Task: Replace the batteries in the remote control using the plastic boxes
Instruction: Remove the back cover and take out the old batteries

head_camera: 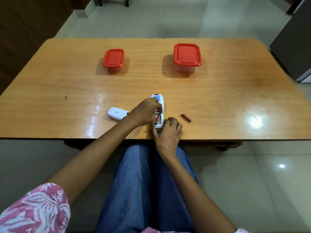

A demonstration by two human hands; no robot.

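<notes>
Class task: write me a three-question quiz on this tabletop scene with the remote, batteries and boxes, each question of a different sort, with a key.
1. True or false: both red-lidded plastic boxes, the smaller one and the larger one, are closed.
2. Multiple choice: where does the loose orange battery lie on the wooden table?
A. inside a box
B. right of the white remote control
C. on the white battery cover
3. Fill in: the battery still in the compartment is being worked at by the ____ hand, while the other hand steadies the remote's near end.

Key: 1 true; 2 B; 3 left.
</notes>
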